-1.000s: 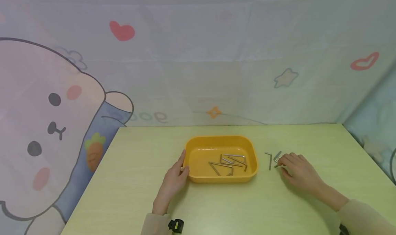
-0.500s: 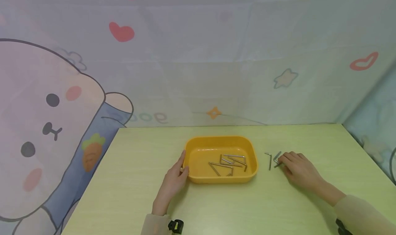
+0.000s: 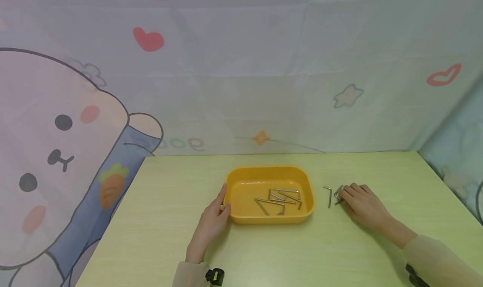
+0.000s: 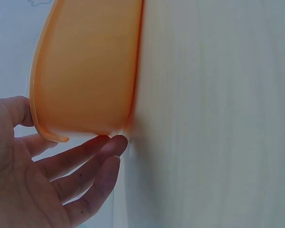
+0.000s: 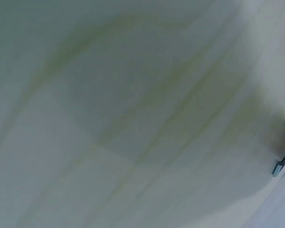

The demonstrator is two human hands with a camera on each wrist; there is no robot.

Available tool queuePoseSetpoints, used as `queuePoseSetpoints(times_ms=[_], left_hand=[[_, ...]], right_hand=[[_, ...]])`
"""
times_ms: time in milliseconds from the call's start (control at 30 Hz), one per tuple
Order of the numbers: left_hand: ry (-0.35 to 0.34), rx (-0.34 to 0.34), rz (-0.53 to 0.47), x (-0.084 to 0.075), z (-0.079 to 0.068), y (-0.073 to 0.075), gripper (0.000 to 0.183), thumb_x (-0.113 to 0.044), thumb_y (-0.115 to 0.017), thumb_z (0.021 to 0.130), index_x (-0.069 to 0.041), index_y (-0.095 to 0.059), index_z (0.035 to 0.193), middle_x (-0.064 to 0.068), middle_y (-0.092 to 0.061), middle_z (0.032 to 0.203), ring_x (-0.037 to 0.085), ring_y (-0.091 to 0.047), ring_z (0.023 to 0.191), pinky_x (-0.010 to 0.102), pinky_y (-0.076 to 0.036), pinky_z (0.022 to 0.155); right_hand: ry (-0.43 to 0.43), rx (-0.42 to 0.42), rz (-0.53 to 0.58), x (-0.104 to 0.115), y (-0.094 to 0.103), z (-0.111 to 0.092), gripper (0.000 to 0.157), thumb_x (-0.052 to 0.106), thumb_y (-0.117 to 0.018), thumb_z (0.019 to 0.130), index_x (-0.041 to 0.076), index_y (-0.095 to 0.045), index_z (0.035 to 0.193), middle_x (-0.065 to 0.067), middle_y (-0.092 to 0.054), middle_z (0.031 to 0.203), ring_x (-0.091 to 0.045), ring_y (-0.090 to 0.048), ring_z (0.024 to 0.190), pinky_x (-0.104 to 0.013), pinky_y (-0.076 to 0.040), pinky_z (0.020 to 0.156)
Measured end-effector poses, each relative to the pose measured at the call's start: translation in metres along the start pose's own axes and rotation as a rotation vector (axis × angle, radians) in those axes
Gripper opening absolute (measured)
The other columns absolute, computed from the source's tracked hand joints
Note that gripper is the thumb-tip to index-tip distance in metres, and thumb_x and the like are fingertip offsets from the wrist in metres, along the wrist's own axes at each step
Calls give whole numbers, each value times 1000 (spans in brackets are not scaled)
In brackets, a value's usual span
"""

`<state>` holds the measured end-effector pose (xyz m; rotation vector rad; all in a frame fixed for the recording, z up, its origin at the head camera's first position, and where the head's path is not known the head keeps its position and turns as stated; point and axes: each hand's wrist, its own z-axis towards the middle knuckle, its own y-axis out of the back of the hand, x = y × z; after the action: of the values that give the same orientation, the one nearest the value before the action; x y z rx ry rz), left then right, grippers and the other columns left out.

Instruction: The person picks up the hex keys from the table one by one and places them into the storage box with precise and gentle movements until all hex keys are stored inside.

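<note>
In the head view a yellow tray (image 3: 238, 186) stands at the middle of the table with several metal hex keys (image 3: 284, 199) lying in it. My left hand (image 3: 212, 223) holds the tray by its left end; the left wrist view shows thumb and fingers against the rim and end wall. To the tray's right, my right hand (image 3: 364, 207) has its curled fingers on a small group of hex keys (image 3: 338, 191), partly covering them. One more hex key (image 3: 329, 196) lies alone between that group and the tray. At the right wrist view's edge, fingertips touch a hex key (image 5: 278, 168).
The pale yellow-green table (image 3: 286, 253) ends at the back against a printed cloth (image 3: 241, 90) with a cartoon animal and hearts. A dark cable (image 3: 478, 203) shows at the far right. Black straps sit at both sleeves.
My right hand's fingers have drawn in slightly over the grouped hex keys, and its forearm has shifted a little left. The left hand and tray stay in place.
</note>
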<state>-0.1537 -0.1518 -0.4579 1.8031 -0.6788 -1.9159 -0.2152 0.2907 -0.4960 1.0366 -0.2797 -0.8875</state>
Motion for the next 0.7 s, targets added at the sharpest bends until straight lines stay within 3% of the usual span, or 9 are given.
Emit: queuePoseSetpoints(times_ms=[133, 333, 467, 533, 600, 700], left_hand=[[18, 2, -11, 0, -1, 0, 60, -22, -48, 99, -20, -24, 154, 12, -55, 136, 14, -48, 71, 30, -42, 71], [27, 9, -18, 1, 0, 0, 60, -22, -47, 100, -23, -23, 154, 12, -62, 111, 14, -47, 68, 29, -41, 66], [31, 12, -25, 1, 1, -1, 59, -24, -47, 100, -24, -22, 154, 12, -59, 129, 14, -47, 68, 29, -41, 65], [30, 11, -28, 1, 1, -1, 59, -24, -47, 100, -24, -22, 154, 10, -50, 144, 14, -47, 68, 29, -41, 65], [32, 11, -28, 0, 1, -1, 59, -24, -47, 100, -24, -23, 154, 8, -44, 149, 14, -47, 68, 29, -41, 66], [37, 8, -19, 0, 0, 0, 59, -24, -47, 100, -24, -23, 154, 9, -45, 149, 14, -47, 69, 29, -42, 66]], right_hand=[[2, 11, -11, -1, -1, 1, 18, 6, -65, 73, 11, -55, 87, -4, -59, 86, -23, -52, 80, -39, -41, 71], [16, 9, -13, -1, 0, 3, 21, 4, -66, 71, 10, -55, 88, -5, -60, 90, -23, -52, 80, -39, -40, 72], [27, -12, -16, 0, 1, 3, 15, 5, -63, 75, 10, -55, 86, -4, -58, 86, -23, -51, 78, -39, -40, 71], [34, -24, -23, 1, 1, 3, 2, 9, -53, 87, 10, -54, 85, -4, -56, 83, -23, -50, 76, -39, -40, 70], [38, -34, -31, 1, 1, 2, 22, 16, -38, 98, 10, -54, 84, -3, -55, 80, -23, -49, 75, -39, -39, 69], [39, -37, -43, 2, 2, 1, 46, 25, -15, 103, 11, -53, 84, -3, -53, 79, -22, -48, 73, -39, -39, 68]])
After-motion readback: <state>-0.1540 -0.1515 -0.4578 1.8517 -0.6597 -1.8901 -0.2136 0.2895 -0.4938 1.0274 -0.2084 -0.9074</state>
